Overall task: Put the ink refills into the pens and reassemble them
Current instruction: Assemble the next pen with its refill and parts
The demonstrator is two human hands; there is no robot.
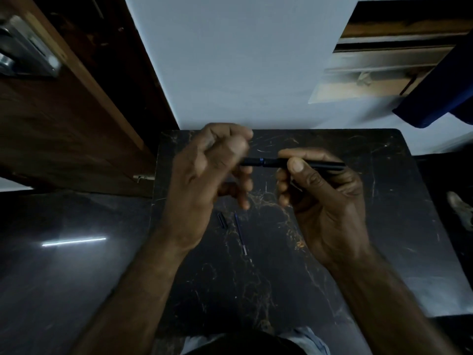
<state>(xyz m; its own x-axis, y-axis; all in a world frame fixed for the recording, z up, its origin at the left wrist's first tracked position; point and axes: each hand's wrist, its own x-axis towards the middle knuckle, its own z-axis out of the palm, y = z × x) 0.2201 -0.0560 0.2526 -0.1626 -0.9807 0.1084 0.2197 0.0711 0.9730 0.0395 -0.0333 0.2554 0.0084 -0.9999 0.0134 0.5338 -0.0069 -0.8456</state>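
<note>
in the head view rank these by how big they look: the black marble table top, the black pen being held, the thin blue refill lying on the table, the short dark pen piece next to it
1. Black marble table top, by far the largest.
2. Black pen with a blue ring, held nearer the camera and partly hidden by both hands, so unsure against the refill.
3. Thin blue ink refill.
4. Short dark pen piece, the smallest.

Head view, steeply down, close over table (358, 226)

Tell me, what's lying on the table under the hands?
On the dark marble table, below the left hand, lie a thin ink refill and a small dark pen piece. Anything directly beneath the right hand is hidden.
</note>
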